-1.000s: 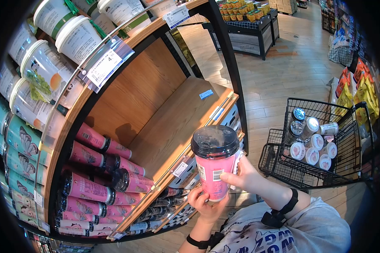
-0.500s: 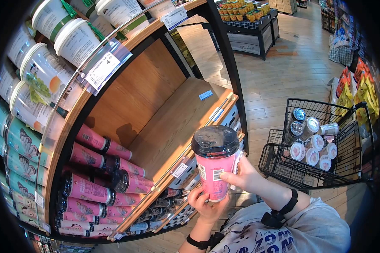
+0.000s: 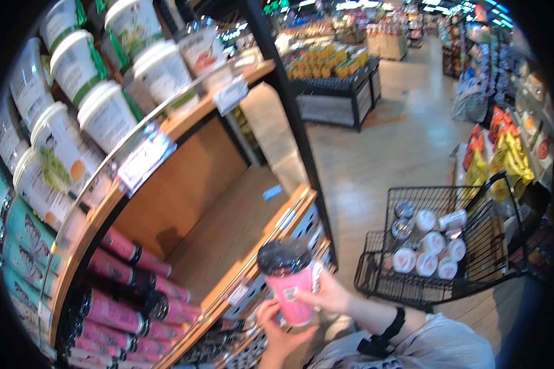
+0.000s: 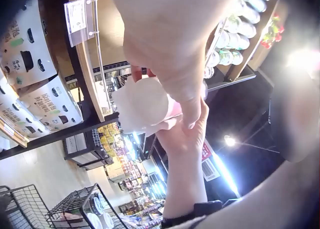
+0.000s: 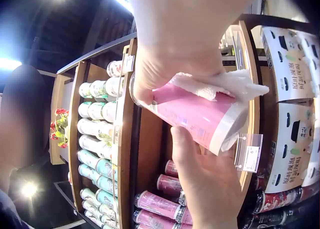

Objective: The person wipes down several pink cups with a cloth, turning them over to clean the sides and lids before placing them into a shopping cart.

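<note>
A pink cup with a black lid stands slightly tilted in front of the shelf. My right hand grips its side, with white tissue between palm and cup. Low at the cup's other side is my left hand, its fingers beside the cup and its thumb stretched away. The left wrist view has the cup's pale round base under my left hand; part of its fingers is hidden behind the cup.
Pink cups lie stacked at the left of the wooden shelf, below white tubs. At the right stands a black wire cart holding several lidded containers. Behind is a display stand of yellow items.
The head view has tilted up, so the shelf and cart appear lower. My left thumb has moved away from the cup's base. The right hand keeps its grip on the cup.
</note>
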`<state>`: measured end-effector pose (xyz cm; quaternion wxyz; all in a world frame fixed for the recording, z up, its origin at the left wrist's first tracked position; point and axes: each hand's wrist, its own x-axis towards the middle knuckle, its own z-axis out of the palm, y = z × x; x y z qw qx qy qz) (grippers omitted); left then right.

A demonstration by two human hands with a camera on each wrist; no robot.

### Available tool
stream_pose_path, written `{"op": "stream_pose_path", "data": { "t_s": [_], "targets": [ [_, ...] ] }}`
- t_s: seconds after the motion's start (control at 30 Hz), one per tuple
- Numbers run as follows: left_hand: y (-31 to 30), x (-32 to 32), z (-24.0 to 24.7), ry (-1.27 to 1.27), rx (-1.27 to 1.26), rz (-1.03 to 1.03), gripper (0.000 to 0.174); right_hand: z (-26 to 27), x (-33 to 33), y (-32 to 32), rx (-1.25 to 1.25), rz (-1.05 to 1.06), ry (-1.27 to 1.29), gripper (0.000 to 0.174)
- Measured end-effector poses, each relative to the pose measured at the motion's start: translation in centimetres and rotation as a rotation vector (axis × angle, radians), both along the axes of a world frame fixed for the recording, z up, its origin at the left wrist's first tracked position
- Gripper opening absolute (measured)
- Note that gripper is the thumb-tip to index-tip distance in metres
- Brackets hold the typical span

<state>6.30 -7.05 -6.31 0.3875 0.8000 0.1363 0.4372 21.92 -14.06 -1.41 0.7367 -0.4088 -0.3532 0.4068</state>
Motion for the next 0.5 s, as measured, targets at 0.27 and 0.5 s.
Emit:
{"op": "stream_pose_path", "data": {
  "t_s": [0.27, 0.5],
  "targets": [
    [-0.3, 2.8, 0.8, 0.159, -0.58, 0.007, 0.091, -1.4, 1.8, -1.2, -0.012, 0.111, -0.343, 0.079],
    [-1.2, 6.4, 1.6, -0.053, -0.939, -0.192, 0.079, -1.7, 6.4, -4.7, -0.251, 0.026, -0.289, 0.055]
  ]
}}
